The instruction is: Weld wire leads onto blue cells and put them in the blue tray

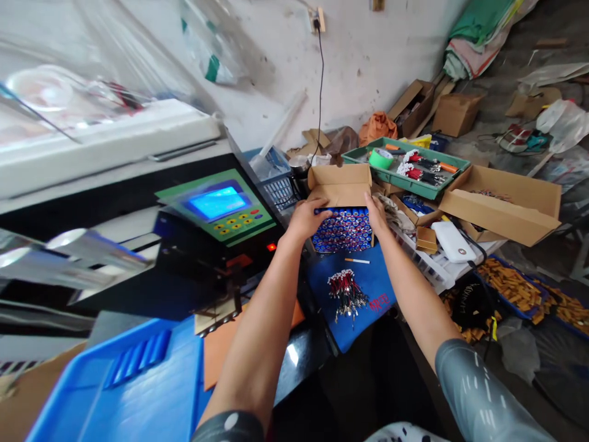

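A small cardboard box with its lid flap raised stands in front of me. Tightly packed blue cylindrical cells fill it, with red bits among them. My left hand grips the box's left side, thumb over the cells. On the opposite side, my right hand holds the edge, its fingers partly hidden. The box rests at the far end of a blue surface. Nearer to me on that surface lie a cigarette and a bundle of red and black wire leads with white connectors.
At left stands a machine with a lit display. Below it, a blue tray holds several blue cylinders. A green tray with tape and wire leads sits behind right, near an open carton and a white power bank.
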{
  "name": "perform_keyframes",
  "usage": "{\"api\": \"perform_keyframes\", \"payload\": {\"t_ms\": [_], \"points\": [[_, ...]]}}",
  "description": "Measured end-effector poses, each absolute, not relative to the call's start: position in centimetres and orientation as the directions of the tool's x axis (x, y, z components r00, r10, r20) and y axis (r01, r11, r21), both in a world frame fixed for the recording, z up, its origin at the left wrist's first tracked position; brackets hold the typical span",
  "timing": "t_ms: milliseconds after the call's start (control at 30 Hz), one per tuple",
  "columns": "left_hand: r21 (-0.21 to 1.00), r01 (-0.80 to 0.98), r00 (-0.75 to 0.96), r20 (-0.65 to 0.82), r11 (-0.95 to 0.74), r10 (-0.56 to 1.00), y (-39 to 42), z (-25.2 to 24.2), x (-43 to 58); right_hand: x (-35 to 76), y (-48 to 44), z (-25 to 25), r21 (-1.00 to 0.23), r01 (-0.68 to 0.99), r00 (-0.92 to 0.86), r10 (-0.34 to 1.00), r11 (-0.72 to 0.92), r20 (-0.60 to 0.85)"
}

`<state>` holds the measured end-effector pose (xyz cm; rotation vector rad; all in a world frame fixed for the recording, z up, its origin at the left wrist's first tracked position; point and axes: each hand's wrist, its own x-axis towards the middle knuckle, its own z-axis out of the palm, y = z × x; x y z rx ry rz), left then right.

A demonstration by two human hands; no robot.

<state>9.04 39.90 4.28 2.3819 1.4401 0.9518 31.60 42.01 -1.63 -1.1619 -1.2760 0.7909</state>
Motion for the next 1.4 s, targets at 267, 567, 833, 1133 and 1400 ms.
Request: {"api": "perform_keyframes", "payload": {"t_ms": [267,567,833,1133,1400], "points": [[0.518,0.776,0.110,0.450,-0.359,0.886,38.8,4.0,10.8,30.9,41.7,-2.8,-0.945,0.170,0.221,0.924,0.279,0.312],[0.048,0.884,0.354,0.579,-0.465,0.734,35.0,4.1,10.3,30.7,41.0,-2.4,-0.957,0.148,0.236,0.931,0.249,0.279],[-0.180,0.861,0.508,0.360,-0.476,0.782,34.5,4.8,11.8,30.4,40.2,-2.4,-0.948,0.135,0.241,0.919,0.288,0.313],[-0.390,0.880,0.344,0.133,-0.270,0.929,34.5,7.0,14.6,30.3,40.5,-3.0,-0.937,0.172,0.230,0.913,0.304,0.338],[-0.377,0.863,0.406,0.126,-0.335,0.905,35.3,6.7,14.4,30.2,41.3,-3.3,-0.914,0.287,0.251,0.899,0.285,0.359]]}}
